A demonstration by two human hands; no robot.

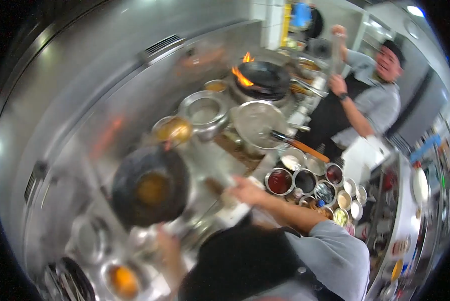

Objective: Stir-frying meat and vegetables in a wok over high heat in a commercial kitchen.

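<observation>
A dark wok (125, 188) with brown liquid (153, 188) in its bottom sits on the steel range in front of me. My left hand (165, 239), strongly blurred, is at the wok's near rim beside a whitish, cloth-like thing (140, 235). Its grip cannot be made out. My right hand (243, 191) reaches out over the steel worktop, right of the wok. A blurred brown, flat shape (213, 185) lies just past its fingers; whether the hand holds it is unclear.
Flames (243, 77) rise around a second wok (264, 75). Nearer are a metal pot (223, 122), a strainer bowl (253, 116) and a wooden handle (309, 150). Several sauce containers (279, 181) crowd my right. A co-worker (371, 94) grips a long grey object (336, 56). An orange-filled bowl (106, 280) stands lower left.
</observation>
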